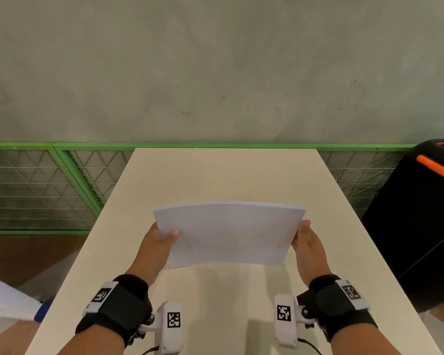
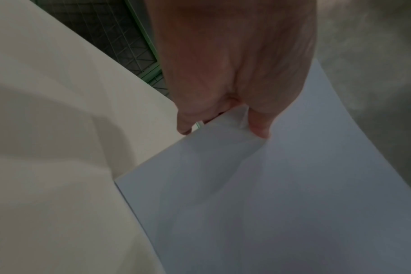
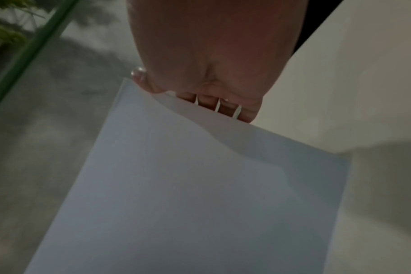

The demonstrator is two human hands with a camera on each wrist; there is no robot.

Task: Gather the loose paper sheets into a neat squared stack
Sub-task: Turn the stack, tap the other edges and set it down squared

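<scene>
A stack of white paper sheets is held up over the cream table, bowed slightly, its edges lined up. My left hand grips the stack's left edge, thumb on the front face and fingers behind. In the left wrist view the left hand pinches the paper at its edge. My right hand holds the right edge. The right wrist view shows the right hand with fingers curled behind the sheets and thumb near the corner.
A green mesh fence runs behind the table under a grey wall. A black case with orange trim stands at the right. White paper or cloth lies off the table's near left.
</scene>
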